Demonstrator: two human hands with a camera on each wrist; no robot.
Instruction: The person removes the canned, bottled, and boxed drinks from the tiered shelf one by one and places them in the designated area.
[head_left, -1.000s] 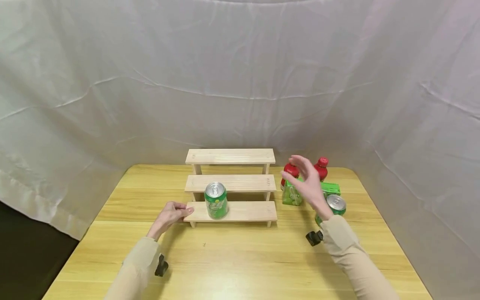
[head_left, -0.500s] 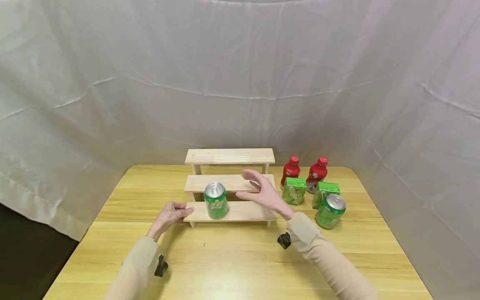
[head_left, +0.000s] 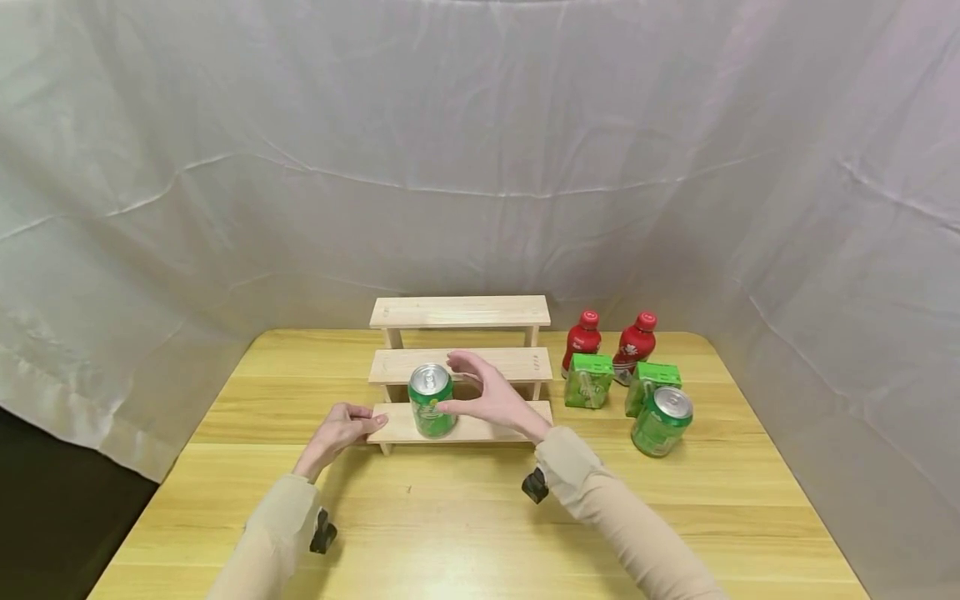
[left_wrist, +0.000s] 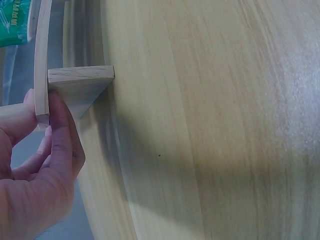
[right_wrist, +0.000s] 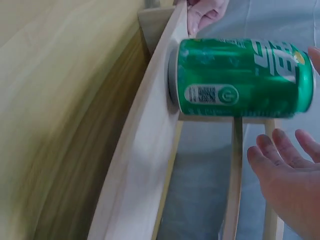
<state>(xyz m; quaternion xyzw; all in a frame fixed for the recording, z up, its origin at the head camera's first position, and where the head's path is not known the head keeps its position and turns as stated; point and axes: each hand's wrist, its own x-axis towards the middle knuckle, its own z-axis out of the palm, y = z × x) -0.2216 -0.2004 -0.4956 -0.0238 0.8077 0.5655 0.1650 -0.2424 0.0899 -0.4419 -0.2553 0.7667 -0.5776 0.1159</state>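
Note:
A green soda can [head_left: 432, 417] stands upright on the lowest step of a three-step wooden display rack [head_left: 459, 312], left of the step's middle. My left hand [head_left: 339, 435] pinches the left end of that lowest board; the left wrist view shows the thumb [left_wrist: 17, 120] on top and fingers underneath. My right hand [head_left: 491, 402] is just right of the can, thumb and fingers spread apart on either side of it. In the right wrist view the fingers [right_wrist: 280, 155] are apart from the can; whether the thumb touches it I cannot tell.
Right of the rack, on the wooden table [head_left: 465, 533], stand two red bottles [head_left: 582, 342], two green drink cartons [head_left: 588, 383] and another green can [head_left: 662, 423]. Grey-white curtain [head_left: 465, 167] surrounds the table's back and sides.
My right hand has moved left from above the cartons to beside the can on the lowest step. My left hand keeps its hold on the board, and the can has not moved.

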